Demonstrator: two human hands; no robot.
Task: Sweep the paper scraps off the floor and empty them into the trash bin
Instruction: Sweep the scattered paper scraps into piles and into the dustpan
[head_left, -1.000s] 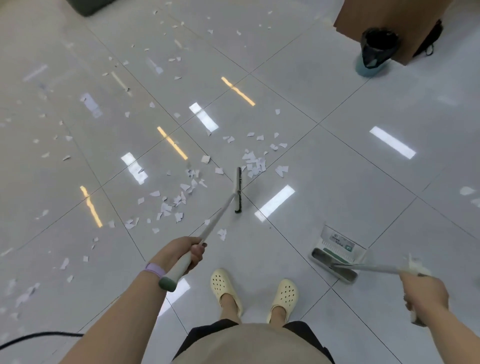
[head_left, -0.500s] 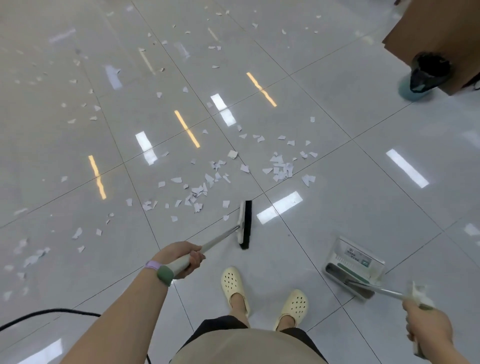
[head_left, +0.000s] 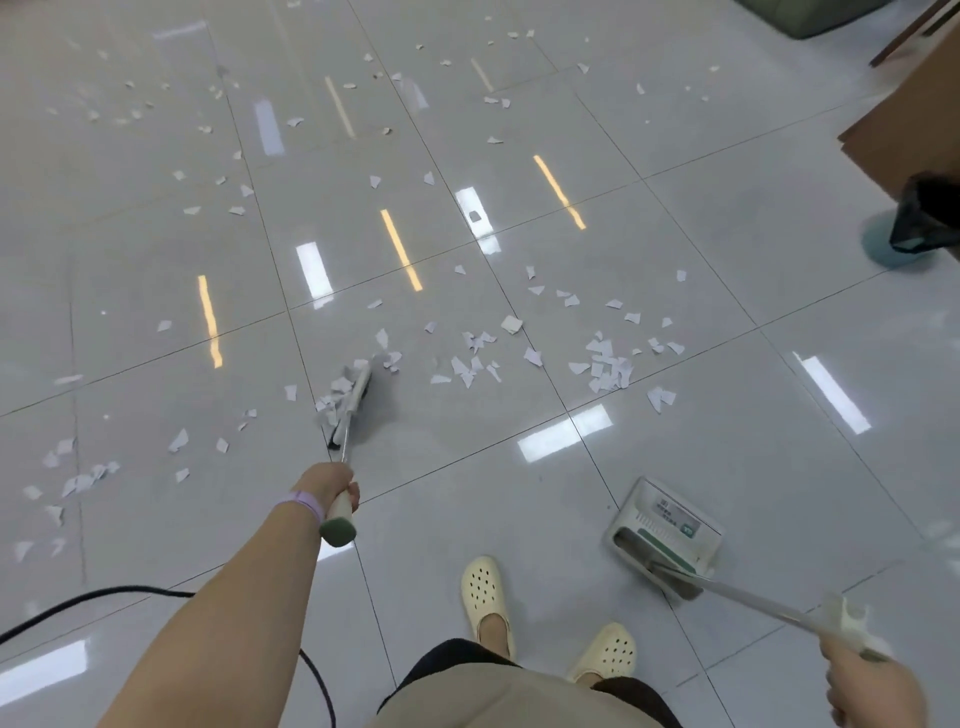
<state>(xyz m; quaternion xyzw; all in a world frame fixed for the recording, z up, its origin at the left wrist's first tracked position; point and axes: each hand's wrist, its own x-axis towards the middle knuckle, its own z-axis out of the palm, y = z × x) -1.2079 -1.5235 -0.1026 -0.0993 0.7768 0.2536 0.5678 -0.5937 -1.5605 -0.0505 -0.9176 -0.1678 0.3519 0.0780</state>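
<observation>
Two hands: each holds a long handle, which lets the person sweep standing up.
Right hand (head_left: 865, 688): fingers wrapped round the dustpan handle near the frame's lower right corner.
Dustpan (head_left: 667, 525): rests on the floor just right of the feet, mouth facing the scatter, likely parked ready to receive a pile; its tray shows only a printed label, no scraps that I can make out.
Left hand (head_left: 332, 488): clenched round the broom grip, arm stretched forward.
Broom (head_left: 350, 402): head down on the tiles ahead of that hand, several scraps bunched against its left side; blurred, so mid-stroke is my guess.
Paper scraps (head_left: 605, 369): spread widely over the floor (head_left: 727, 426), thickest beyond the broom, thinner far off and to the left.
Trash bin (head_left: 922, 223): at the right edge, well apart from the dustpan, lined with a black bag; contents hidden.
Progress: early, gathering only.
</observation>
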